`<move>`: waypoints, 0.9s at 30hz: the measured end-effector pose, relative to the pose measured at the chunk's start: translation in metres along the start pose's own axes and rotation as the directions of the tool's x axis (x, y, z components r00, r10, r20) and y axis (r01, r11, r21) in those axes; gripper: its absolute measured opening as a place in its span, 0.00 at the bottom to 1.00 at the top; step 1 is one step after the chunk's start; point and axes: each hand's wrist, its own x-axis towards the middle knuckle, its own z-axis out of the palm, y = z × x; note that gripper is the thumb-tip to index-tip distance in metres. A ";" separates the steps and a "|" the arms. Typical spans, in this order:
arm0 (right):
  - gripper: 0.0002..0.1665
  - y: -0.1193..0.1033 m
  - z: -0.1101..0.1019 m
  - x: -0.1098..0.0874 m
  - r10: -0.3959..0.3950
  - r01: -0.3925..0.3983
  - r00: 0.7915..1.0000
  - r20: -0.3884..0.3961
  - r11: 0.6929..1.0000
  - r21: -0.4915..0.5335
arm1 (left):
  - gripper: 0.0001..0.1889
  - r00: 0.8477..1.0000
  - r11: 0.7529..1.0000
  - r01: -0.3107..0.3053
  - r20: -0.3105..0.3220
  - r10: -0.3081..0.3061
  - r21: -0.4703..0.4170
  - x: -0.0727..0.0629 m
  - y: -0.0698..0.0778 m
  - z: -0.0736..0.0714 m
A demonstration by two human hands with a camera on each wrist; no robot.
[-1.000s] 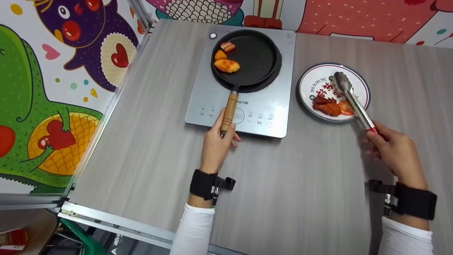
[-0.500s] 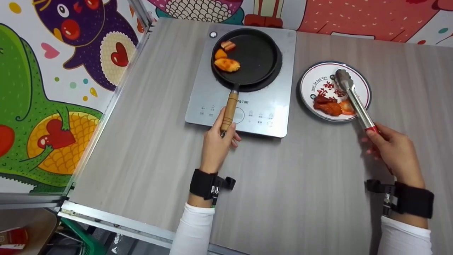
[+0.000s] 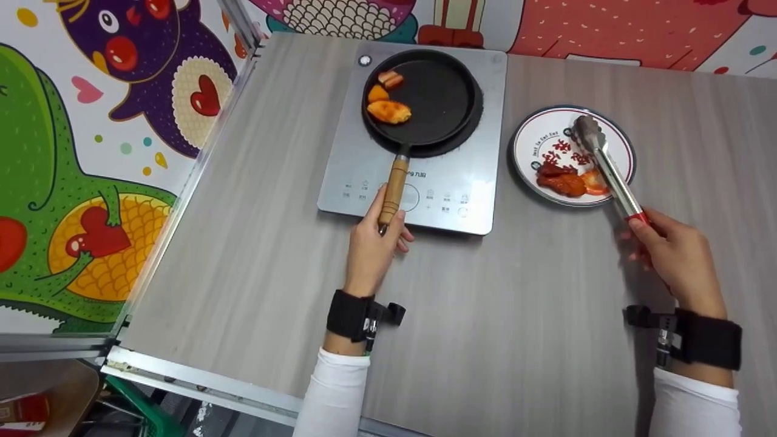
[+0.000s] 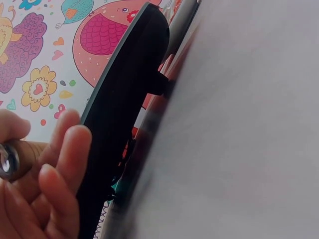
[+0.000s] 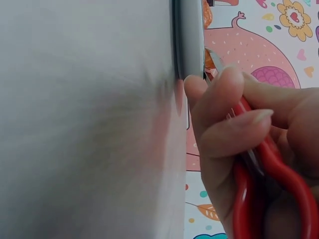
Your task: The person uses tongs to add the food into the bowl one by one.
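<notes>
My left hand [image 3: 376,243] grips the wooden handle [image 3: 394,191] of a black frying pan [image 3: 437,100], which sits on a silver induction cooker [image 3: 464,182]. Along the pan's left side lie an orange-yellow piece of food [image 3: 389,112], a smaller orange piece [image 3: 378,93] and a reddish sausage-like piece [image 3: 390,79]. With my right hand [image 3: 683,255] I hold metal tongs [image 3: 613,173] by their red handles [image 5: 269,154]. The tongs' head reaches over a white plate [image 3: 528,130] at the right. On that plate are a reddish-brown piece of meat [image 3: 561,182], an orange-red slice [image 3: 595,182] and small red bits.
The grey wood-grain table [image 3: 485,340] carries the cooker and plate. A cartoon-covered wall panel [image 3: 139,79] borders the left, and another stands behind. A metal rail [image 3: 200,382] runs along the front edge. A green basket [image 3: 142,403] sits below at the lower left.
The tongs' head has shifted slightly toward the far side of the plate, and my right hand has moved a little to the left. My left hand, the pan and the food have stayed put.
</notes>
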 end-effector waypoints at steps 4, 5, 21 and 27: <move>0.27 -0.007 0.003 0.002 -0.017 0.017 1.000 0.020 1.000 0.009 | 0.30 1.000 1.000 -0.001 -0.006 0.001 -0.008 -0.001 -0.001 -0.002; 0.27 -0.010 0.003 0.003 -0.021 0.021 1.000 0.022 1.000 0.009 | 0.30 1.000 1.000 -0.001 -0.006 0.001 -0.008 -0.001 -0.001 -0.002; 0.28 -0.065 0.009 0.015 -0.152 0.151 0.988 -0.007 0.988 -0.032 | 0.30 1.000 1.000 0.018 0.013 -0.018 0.014 -0.003 0.003 -0.002; 0.28 -0.093 0.025 0.028 -0.247 0.246 0.969 0.000 0.967 -0.072 | 0.30 1.000 0.999 0.020 0.011 -0.020 0.033 -0.003 0.004 -0.003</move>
